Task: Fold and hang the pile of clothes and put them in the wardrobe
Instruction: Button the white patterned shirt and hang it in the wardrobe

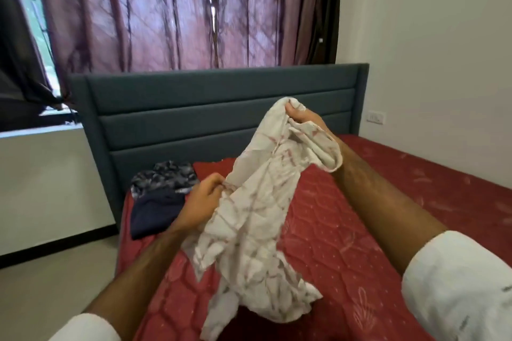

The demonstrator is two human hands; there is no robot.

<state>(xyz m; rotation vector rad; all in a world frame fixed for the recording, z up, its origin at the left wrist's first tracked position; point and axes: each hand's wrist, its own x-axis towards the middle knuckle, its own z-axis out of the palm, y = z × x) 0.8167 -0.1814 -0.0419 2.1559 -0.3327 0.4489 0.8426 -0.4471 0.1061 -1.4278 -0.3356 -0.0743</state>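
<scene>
White patterned cloth is hanging between both grips above the red bed: right hand pinching its top, left hand gripping an edge lower down. Judging by this, unfolding is underway; next, finding seams to straighten. Folded clothes are lying beyond the left grip.

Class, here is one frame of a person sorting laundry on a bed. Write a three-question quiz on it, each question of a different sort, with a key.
1. True or false: the left hand and right hand both grip the white patterned garment.
2. Which hand is raised higher? A) left B) right
3. Fill in: the dark folded clothes lie on the red ____, near the headboard.

Key: 1 true; 2 B; 3 mattress.
</scene>
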